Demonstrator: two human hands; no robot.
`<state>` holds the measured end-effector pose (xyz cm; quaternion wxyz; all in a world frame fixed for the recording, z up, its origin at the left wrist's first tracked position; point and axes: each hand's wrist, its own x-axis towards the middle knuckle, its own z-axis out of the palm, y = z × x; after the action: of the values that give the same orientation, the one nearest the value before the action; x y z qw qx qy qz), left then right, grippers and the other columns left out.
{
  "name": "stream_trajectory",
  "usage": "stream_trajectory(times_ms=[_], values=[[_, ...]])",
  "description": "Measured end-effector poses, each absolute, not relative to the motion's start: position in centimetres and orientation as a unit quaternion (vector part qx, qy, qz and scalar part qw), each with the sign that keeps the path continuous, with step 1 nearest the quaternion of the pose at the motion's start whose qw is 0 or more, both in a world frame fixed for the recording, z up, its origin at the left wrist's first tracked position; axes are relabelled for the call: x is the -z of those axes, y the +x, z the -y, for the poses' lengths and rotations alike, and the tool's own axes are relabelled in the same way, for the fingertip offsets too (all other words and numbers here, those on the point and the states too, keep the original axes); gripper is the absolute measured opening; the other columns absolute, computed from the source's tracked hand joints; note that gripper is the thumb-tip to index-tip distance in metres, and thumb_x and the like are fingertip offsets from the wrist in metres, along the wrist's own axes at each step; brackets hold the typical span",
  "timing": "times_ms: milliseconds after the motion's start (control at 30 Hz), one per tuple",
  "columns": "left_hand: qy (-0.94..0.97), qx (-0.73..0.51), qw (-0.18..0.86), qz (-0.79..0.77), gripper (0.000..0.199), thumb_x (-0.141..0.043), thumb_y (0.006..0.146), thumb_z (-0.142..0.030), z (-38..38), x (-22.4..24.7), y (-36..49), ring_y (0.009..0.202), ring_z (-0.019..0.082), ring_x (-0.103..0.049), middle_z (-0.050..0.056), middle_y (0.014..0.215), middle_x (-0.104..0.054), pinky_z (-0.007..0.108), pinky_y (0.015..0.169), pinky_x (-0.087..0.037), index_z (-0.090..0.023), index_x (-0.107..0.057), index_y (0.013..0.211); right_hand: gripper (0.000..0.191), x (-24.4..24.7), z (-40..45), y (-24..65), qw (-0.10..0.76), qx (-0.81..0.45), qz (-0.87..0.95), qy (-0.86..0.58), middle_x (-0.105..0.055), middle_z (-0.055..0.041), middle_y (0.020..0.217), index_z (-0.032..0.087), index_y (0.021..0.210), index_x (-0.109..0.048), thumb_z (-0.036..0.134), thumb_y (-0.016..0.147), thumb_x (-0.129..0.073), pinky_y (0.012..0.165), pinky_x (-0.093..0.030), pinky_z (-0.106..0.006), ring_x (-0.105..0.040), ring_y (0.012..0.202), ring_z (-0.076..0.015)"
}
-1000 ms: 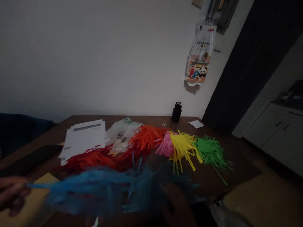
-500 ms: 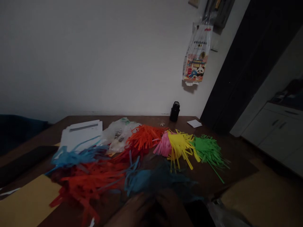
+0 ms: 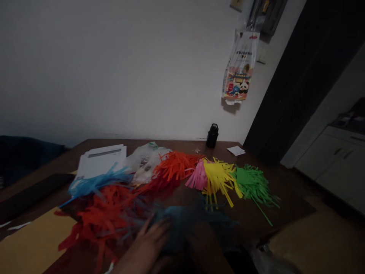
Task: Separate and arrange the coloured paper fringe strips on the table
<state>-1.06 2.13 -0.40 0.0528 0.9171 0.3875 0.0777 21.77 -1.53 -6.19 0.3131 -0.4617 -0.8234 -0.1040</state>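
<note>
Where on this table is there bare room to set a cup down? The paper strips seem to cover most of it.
Bare table lies right of the green strips, and a narrow band runs behind the piles, between the black bottle and the white papers. The middle and near left are crowded with red strips and blue strips, where a hand rests.

- A dim room in a home.
- Wooden bench (image 3: 94, 146) against a plain white wall (image 3: 114, 68).
- Printed bag (image 3: 241, 68) hangs up.
- White cabinets (image 3: 336, 163) beyond a dark door (image 3: 296, 87).

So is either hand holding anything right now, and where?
Nothing is clearly held. One hand, which one is unclear, lies flat, fingers spread, on the blue paper strips.
</note>
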Motion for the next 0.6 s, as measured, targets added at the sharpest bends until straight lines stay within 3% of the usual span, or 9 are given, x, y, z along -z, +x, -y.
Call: stream_trajectory(times_ms=[67,133,200,300,400,467,600], values=[[0.928,-0.127,0.077,-0.340,0.055,-0.071,0.073,-0.025,-1.3,1.1,-0.2,0.124,0.031,-0.058,0.006,0.133,-0.065,0.051,0.108,-0.042,-0.029,-0.061,0.126,0.014,5.7,1.9,22.0,0.346,0.062,0.803,-0.481,-0.064,-0.0026,0.078,0.020,0.076,-0.057,0.005,0.076,-0.058,0.069,-0.044,-0.032,-0.059,0.074,-0.0196],[0.921,-0.184,0.066,-0.336,0.042,-0.063,0.074,-0.014,-1.2,2.0,0.2,0.108,0.027,-0.067,0.004,0.119,-0.073,0.040,0.095,-0.052,-0.027,-0.067,0.114,0.017,4.9,2.4,22.2,0.368,0.015,0.787,-0.495,-0.066,-0.0037,0.085,0.020,0.084,-0.058,0.006,0.076,-0.055,0.074,-0.045,-0.033,-0.061,0.081,-0.0198],[0.915,-0.221,0.054,-0.334,0.037,-0.055,0.075,-0.007,-1.5,3.0,0.3,0.092,0.022,-0.071,0.002,0.102,-0.077,0.033,0.083,-0.054,-0.026,-0.071,0.102,0.025,4.1,2.8,22.4,0.367,-0.003,0.791,-0.489,-0.068,-0.0066,0.098,0.020,0.099,-0.059,0.011,0.075,-0.058,0.085,-0.046,-0.037,-0.062,0.092,-0.0224],[0.913,-0.232,0.061,-0.329,0.028,-0.055,0.081,-0.011,-1.8,4.4,0.0,0.089,0.020,-0.070,0.002,0.097,-0.077,0.030,0.084,-0.053,-0.028,-0.071,0.096,0.032,4.2,2.7,22.3,0.358,0.021,0.832,-0.423,-0.070,-0.0066,0.107,0.020,0.113,-0.058,0.013,0.082,-0.056,0.102,-0.038,-0.041,-0.061,0.103,-0.0214],[0.912,-0.230,0.074,-0.332,0.015,-0.057,0.090,-0.029,-1.6,5.6,-0.6,0.094,0.018,-0.068,0.005,0.104,-0.075,0.034,0.089,-0.053,-0.026,-0.070,0.097,0.026,5.8,2.0,22.5,0.387,0.064,0.849,-0.354,-0.073,-0.0020,0.090,0.021,0.095,-0.060,0.004,0.089,-0.041,0.101,-0.038,-0.034,-0.064,0.091,-0.0142],[0.907,-0.223,0.079,-0.347,0.022,-0.055,0.093,-0.039,-1.6,6.2,-1.2,0.092,0.019,-0.069,0.005,0.104,-0.074,0.040,0.088,-0.053,-0.022,-0.068,0.100,0.025,6.9,1.6,22.8,0.409,0.082,0.839,-0.350,-0.071,-0.0006,0.079,0.021,0.085,-0.059,0.008,0.092,-0.038,0.095,-0.041,-0.033,-0.064,0.080,-0.0141],[0.891,-0.194,0.075,-0.403,0.024,-0.052,0.092,-0.034,-2.3,6.0,-2.1,0.095,0.024,-0.071,0.008,0.106,-0.077,0.042,0.085,-0.052,-0.025,-0.072,0.101,0.022,7.2,1.5,23.2,0.394,0.057,0.808,-0.434,-0.064,0.0002,0.069,0.021,0.077,-0.055,0.012,0.091,-0.042,0.079,-0.042,-0.033,-0.060,0.071,-0.0167]])
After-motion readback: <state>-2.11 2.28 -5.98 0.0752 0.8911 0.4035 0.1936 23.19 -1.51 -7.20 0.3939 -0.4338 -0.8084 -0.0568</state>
